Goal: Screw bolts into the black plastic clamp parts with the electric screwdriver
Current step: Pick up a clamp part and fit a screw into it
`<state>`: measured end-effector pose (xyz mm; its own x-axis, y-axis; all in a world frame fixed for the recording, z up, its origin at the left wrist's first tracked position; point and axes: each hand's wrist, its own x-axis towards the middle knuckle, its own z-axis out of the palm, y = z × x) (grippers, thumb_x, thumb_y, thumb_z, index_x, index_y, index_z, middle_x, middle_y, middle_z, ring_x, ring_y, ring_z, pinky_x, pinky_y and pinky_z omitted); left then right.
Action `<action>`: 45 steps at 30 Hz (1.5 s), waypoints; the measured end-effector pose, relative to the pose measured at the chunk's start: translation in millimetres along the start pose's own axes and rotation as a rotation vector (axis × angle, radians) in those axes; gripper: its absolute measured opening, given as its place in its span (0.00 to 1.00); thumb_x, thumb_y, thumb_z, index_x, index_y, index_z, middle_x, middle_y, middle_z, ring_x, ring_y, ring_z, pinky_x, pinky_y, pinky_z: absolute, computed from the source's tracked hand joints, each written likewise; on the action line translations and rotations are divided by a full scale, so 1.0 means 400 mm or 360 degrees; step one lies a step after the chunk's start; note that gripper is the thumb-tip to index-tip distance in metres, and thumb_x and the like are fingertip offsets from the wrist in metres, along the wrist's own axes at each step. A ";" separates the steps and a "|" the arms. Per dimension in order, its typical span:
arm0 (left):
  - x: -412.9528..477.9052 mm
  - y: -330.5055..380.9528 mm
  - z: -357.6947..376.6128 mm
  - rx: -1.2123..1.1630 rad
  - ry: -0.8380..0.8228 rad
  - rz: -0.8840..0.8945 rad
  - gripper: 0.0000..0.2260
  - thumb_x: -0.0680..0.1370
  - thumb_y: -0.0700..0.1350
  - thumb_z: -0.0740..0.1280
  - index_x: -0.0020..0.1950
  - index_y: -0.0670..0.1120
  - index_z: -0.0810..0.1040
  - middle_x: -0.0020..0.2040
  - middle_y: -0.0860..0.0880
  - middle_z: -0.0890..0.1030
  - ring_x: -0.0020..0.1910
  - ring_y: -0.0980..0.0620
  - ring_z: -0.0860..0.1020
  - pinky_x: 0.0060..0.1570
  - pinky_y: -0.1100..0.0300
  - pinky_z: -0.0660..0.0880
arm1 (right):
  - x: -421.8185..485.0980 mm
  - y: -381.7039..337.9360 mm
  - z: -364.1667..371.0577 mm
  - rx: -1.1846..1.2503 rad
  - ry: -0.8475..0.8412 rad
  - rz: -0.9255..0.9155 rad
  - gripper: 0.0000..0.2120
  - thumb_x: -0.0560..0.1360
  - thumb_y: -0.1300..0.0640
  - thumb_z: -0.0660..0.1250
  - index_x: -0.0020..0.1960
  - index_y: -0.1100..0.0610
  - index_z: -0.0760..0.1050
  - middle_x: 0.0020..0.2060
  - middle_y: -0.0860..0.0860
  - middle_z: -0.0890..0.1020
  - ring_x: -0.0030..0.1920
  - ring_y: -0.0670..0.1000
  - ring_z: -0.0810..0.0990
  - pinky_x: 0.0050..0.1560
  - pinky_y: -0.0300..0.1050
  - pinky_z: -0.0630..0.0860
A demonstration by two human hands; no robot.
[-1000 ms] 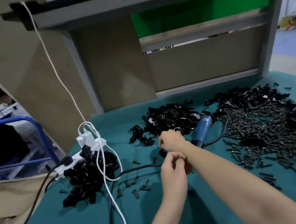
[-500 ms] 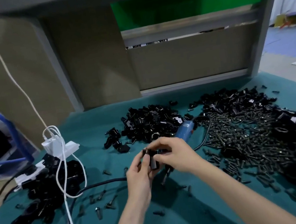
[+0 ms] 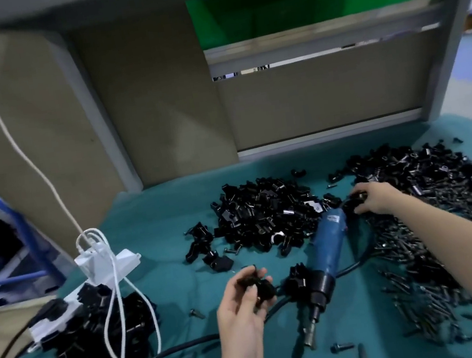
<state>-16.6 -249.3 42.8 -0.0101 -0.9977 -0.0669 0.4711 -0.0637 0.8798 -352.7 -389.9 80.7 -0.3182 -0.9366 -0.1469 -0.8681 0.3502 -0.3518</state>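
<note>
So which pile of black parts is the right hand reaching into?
The rightmost pile, the one bordered by loose bolts; the right hand grips a piece at its left edge. The middle pile and left pile lie untouched.

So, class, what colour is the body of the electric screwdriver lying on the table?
Blue: the electric screwdriver shows best in the head view.
</note>
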 end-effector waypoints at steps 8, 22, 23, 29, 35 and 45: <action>0.008 -0.004 0.003 0.0034 0.0006 0.0069 0.11 0.72 0.47 0.65 0.45 0.45 0.86 0.53 0.44 0.84 0.51 0.49 0.83 0.41 0.63 0.79 | 0.022 0.017 0.037 0.0565 0.0375 0.0201 0.12 0.72 0.57 0.75 0.48 0.59 0.73 0.47 0.56 0.76 0.45 0.56 0.74 0.46 0.47 0.71; 0.014 -0.022 -0.013 0.0168 -0.0090 0.0121 0.28 0.61 0.53 0.79 0.60 0.53 0.78 0.55 0.47 0.84 0.56 0.51 0.82 0.57 0.55 0.73 | 0.006 0.026 0.061 0.2003 0.0725 0.0714 0.09 0.73 0.63 0.73 0.36 0.60 0.76 0.48 0.62 0.81 0.43 0.62 0.81 0.39 0.50 0.83; 0.013 -0.023 -0.012 0.0212 -0.0101 0.0129 0.26 0.62 0.51 0.78 0.59 0.53 0.79 0.54 0.48 0.84 0.56 0.51 0.82 0.56 0.57 0.74 | 0.004 0.025 0.062 0.2062 0.0726 0.0738 0.09 0.73 0.65 0.73 0.35 0.61 0.76 0.47 0.62 0.80 0.42 0.62 0.81 0.33 0.47 0.82; -0.003 -0.012 0.006 0.0294 -0.0038 0.0197 0.20 0.59 0.49 0.78 0.48 0.53 0.79 0.48 0.49 0.85 0.49 0.50 0.82 0.45 0.62 0.79 | -0.066 0.008 0.035 0.1555 0.1309 0.0691 0.06 0.78 0.64 0.64 0.52 0.59 0.78 0.51 0.58 0.81 0.47 0.56 0.80 0.47 0.42 0.72; -0.018 -0.008 0.019 0.0536 -0.0110 0.0290 0.22 0.57 0.55 0.82 0.45 0.56 0.76 0.41 0.53 0.81 0.48 0.54 0.80 0.55 0.47 0.77 | -0.309 -0.139 -0.013 0.2328 0.0565 0.0130 0.08 0.78 0.66 0.62 0.48 0.59 0.79 0.46 0.54 0.82 0.40 0.49 0.83 0.39 0.40 0.80; -0.051 0.032 0.006 0.1125 -0.0349 0.0576 0.15 0.72 0.37 0.73 0.46 0.59 0.82 0.45 0.57 0.83 0.46 0.61 0.80 0.45 0.72 0.73 | -0.577 -0.285 0.117 0.2285 -0.0525 -0.0373 0.09 0.77 0.70 0.62 0.46 0.62 0.80 0.41 0.58 0.83 0.37 0.52 0.78 0.33 0.38 0.76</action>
<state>-12.6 -229.9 56.5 -0.1706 -0.9364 0.3068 -0.1875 0.3365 0.9228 -162.5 -212.9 111.4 0.0402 -0.9953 -0.0881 0.2824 0.0959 -0.9545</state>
